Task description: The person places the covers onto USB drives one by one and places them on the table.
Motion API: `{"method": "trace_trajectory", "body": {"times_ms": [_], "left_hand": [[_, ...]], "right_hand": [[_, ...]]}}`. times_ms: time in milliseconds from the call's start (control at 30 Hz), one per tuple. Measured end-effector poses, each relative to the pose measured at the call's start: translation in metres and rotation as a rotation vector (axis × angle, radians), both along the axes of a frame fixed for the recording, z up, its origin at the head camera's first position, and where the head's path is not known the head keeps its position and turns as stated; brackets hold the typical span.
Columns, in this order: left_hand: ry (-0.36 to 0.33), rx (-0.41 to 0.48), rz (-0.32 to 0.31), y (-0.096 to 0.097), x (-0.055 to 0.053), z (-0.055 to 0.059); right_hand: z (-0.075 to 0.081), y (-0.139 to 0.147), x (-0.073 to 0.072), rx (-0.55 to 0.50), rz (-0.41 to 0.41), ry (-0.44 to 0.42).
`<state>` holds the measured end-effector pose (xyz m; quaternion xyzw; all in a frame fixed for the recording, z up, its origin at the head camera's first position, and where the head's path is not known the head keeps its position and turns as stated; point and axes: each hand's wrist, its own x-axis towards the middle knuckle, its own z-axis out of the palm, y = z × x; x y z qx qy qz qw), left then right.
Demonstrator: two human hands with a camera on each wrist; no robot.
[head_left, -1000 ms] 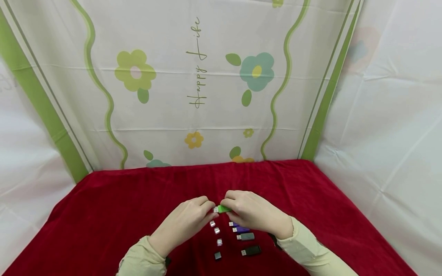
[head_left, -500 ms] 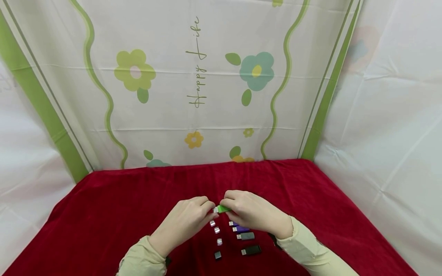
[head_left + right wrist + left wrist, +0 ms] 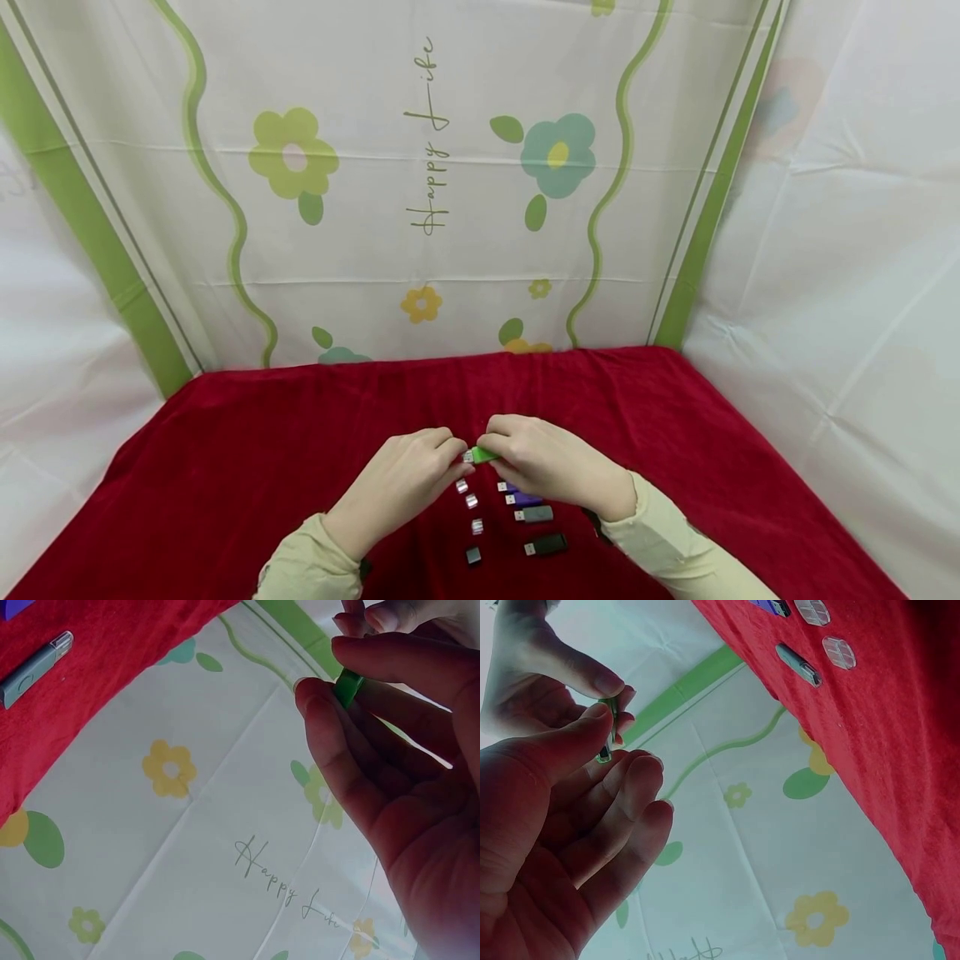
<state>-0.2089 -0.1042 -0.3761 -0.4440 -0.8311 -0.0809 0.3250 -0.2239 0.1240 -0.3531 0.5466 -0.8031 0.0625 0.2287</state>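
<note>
A bright green USB stick [image 3: 486, 454] is held between both hands above the red cloth, its metal plug pointing left. My right hand [image 3: 551, 462] pinches its green body between thumb and fingers. With thumb and fingertips my left hand [image 3: 405, 479] pinches a small clear cap [image 3: 604, 757] at the plug end; how far the cap sits over the plug is hard to tell. Below the hands lie a purple USB stick [image 3: 523, 499], a grey one [image 3: 534, 514] and a black one [image 3: 546, 545]. Another purple stick [image 3: 509, 487] is partly covered by my right hand.
Left of the sticks runs a column of small caps: clear caps [image 3: 471, 501] and a dark cap [image 3: 473, 556]. All lie on the red cloth [image 3: 262, 442] covering the table. A white flower-printed curtain [image 3: 360, 242] stands behind, with white sheets at both sides.
</note>
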Motion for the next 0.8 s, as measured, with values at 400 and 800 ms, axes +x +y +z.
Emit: {"method": "trace_trajectory", "body": {"times_ms": [400,800], "left_hand": [[0.010,-0.004,-0.003,0.0002,0.0010,0.0011],[0.022,-0.012,-0.007,-0.0002,0.0011,0.0009]], "right_hand": [[-0.0009,-0.0011,0.0001,0.002,0.000,0.023],[-0.0046,-0.0031,0.0001,-0.008,-0.004,0.039]]}}
